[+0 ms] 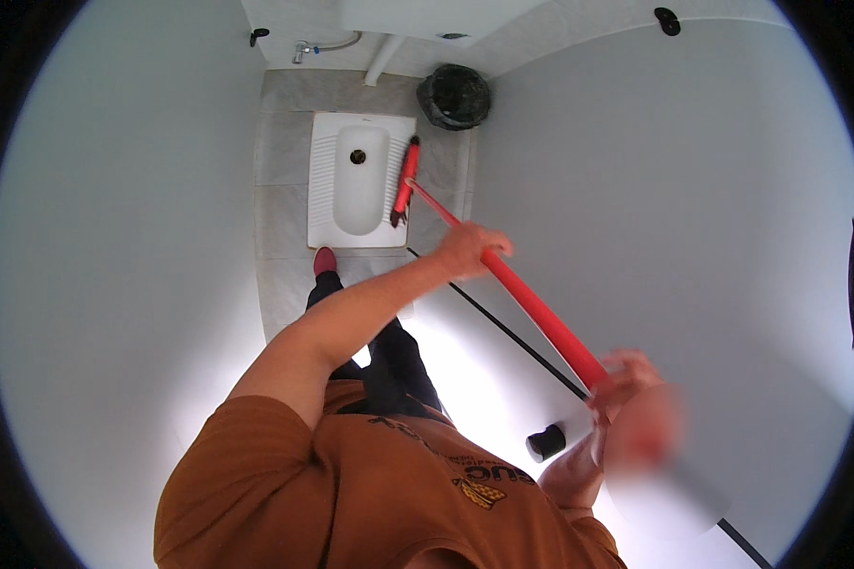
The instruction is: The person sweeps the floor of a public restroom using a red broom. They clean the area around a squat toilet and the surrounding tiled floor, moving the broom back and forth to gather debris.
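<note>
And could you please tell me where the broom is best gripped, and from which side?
Probably by the pole, coming from the near side: it is long, straight and slants back that way, with a bare stretch between the left hand and right hand. I'd avoid the broom head, over the right edge of the toilet.

The person wears a rust-brown T-shirt [389, 512] whose short, loose sleeve [242, 465] on the left side is creased in soft folds. Across the T-shirt's chest runs dark lettering [489, 472], some large and blocky, some small, and next to it sits a small yellow motif [482, 494] patterned in dark. Past the T-shirt's hem come black trousers [400, 362], plain and matte. Farther out from the T-shirt, below one trouser leg, shows a dull red shoe [324, 260] with a rounded toe. Beyond the T-shirt's sleeves, the forearms are bare.
</note>
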Motion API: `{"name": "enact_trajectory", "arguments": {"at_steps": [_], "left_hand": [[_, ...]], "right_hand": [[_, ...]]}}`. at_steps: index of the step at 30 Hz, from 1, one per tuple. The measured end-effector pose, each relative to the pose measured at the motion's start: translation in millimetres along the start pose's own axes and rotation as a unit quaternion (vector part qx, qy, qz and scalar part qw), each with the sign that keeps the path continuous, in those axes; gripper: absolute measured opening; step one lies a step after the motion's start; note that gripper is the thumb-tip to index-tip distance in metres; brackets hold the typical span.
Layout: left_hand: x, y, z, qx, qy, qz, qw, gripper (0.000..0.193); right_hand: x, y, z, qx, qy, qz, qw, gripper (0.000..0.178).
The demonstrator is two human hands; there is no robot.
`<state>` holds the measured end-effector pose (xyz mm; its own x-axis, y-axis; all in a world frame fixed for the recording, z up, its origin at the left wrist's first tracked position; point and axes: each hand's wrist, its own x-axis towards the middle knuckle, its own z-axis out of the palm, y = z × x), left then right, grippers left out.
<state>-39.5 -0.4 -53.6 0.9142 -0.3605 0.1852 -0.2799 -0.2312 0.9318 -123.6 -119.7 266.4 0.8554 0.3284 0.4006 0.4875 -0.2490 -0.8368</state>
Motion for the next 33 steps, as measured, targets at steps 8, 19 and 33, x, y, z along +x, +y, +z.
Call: {"name": "enact_trajectory", "arguments": {"at_steps": [8, 19, 33], "left_hand": [[-5.4, 60.2, -66.6, 0.110, 0.040, -0.047, 0.992, 0.011], [-51.3, -16.1, -76.8, 0.037, 0.137, -0.044, 0.989, 0.013], [-165.2, -6.1, -101.7, 0.105, 0.163, -0.182, 0.964, 0.019]], "right_hand": [[-15.0, -6.0, -54.4, 0.054, 0.164, -0.012, 0.985, 0.016], [34.4, -11.2, 30.7, 0.015, -0.061, 0.108, 0.992, 0.010], [-13.2, 23.2, 52.2, 0.189, -0.095, 0.131, 0.968, 0.013]]}}
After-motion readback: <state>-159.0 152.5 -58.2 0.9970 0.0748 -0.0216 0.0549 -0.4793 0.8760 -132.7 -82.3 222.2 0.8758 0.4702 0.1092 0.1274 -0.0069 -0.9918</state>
